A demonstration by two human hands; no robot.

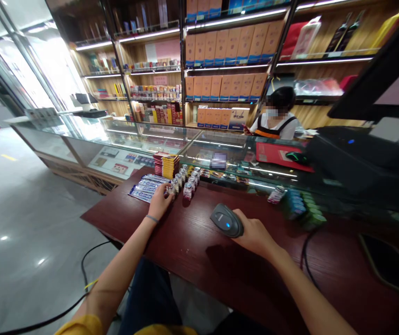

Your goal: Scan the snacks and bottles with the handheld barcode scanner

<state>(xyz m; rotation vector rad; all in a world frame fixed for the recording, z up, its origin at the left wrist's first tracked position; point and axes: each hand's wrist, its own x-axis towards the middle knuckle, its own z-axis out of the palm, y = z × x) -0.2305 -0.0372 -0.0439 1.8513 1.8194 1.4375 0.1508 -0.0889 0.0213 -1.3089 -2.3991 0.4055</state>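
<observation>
My right hand (255,235) is closed round a dark handheld barcode scanner (226,220), held just above the dark red wooden counter (199,242) with its head pointing left. My left hand (160,201) reaches forward, its fingers closed on a small clear bottle (169,190) at the near end of two rows of several like bottles (187,179). Flat blue packets (145,187) lie in a fan just left of that hand. A stack of red and yellow packs (166,165) stands behind the bottles.
A glass display case (129,139) runs behind the counter. A person in a white top sits beyond it, before lit shelves of boxes. A till and monitor (363,153) stand at right, green-capped tubs (306,204) near them, a dark phone (389,265) at far right.
</observation>
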